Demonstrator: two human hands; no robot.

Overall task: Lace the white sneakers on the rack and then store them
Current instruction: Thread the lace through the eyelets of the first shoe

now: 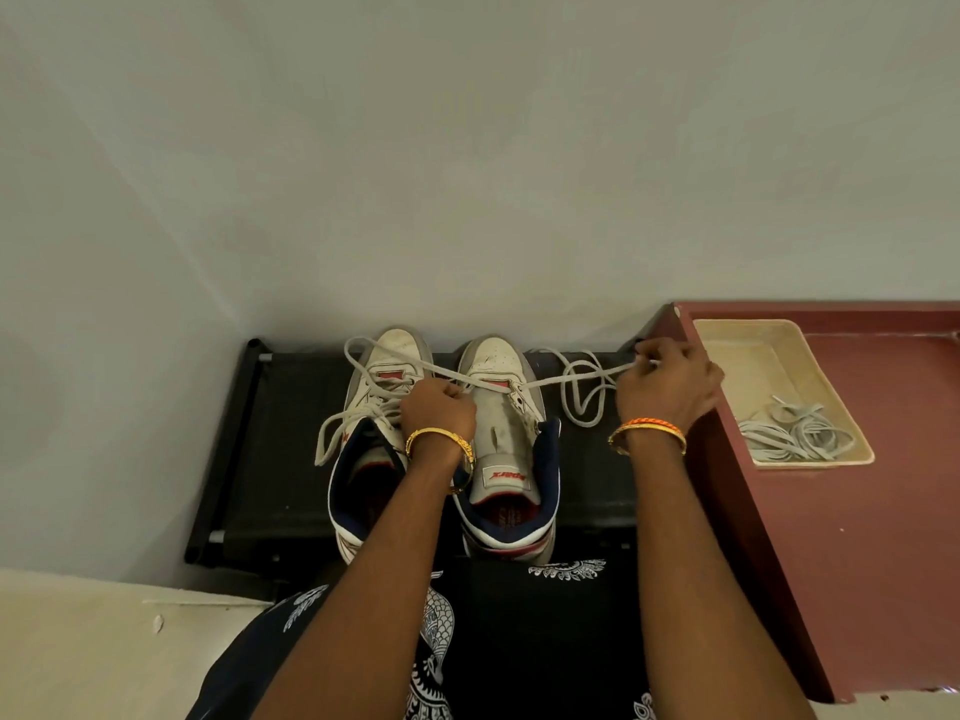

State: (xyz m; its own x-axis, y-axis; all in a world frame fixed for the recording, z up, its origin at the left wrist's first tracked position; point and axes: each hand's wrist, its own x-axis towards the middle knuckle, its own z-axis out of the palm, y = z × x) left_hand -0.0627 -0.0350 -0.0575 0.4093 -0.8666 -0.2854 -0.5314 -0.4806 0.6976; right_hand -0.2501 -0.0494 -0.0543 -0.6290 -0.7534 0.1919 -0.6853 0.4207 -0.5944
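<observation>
Two white sneakers with navy collars stand side by side on a black rack (249,459), toes toward the wall. The left sneaker (374,387) has a lace through its eyelets, with loose ends trailing left. The right sneaker (511,439) has its tongue exposed. A white lace (571,379) runs through its front eyelets. My left hand (439,410) is closed on one end of that lace between the two shoes. My right hand (667,384) pinches the other end, pulled out to the right, with slack looping on the rack.
A maroon cabinet (857,537) stands right of the rack, close to my right arm. On it sits a cream tray (727,337) holding several spare laces (795,433). A pale wall rises directly behind the rack. Dark patterned clothing fills the bottom of the view.
</observation>
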